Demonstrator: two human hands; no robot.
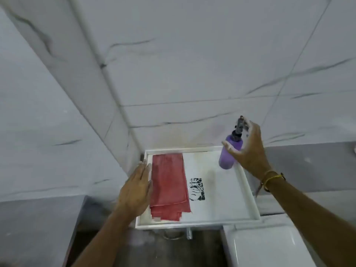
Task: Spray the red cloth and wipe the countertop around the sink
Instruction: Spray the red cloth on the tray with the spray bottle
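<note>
Nearest to us, at the lower right, sits the white lid [269, 245] of what looks like a toilet, and both our forearms reach forward past it over a white tray [248, 191] with a raised rim, fixed in the corner of the tiled wall [192, 64].

Our left hand [135, 189] lies flat and spread, fingers together, at the tray's left rim, just beside the red cloth [168, 185] — we cannot tell whether it touches the fabric, but it holds nothing. The cloth is folded into a long strip and lies along the left side of the tray, its layered ends toward us. A black printed mark [196, 189] shows on the tray floor just right of it.

Farther off, our right hand [248, 149] is wide, fingers curled loosely around the purple spray bottle [230, 151] that stands in the tray's far right corner. The palm is close to the bottle's right side and the fingertips are near the dark nozzle [239, 126], yet we judge that the grip is not closed. A yellow band [271, 178] circles that wrist.

As for progress, we judge the task barely begun: the cloth looks dry and untouched, the bottle is not lifted, and no wiping is done. Taking the bottle, spraying the cloth and wiping around the sink all remain; no sink or bench shows here.
</note>
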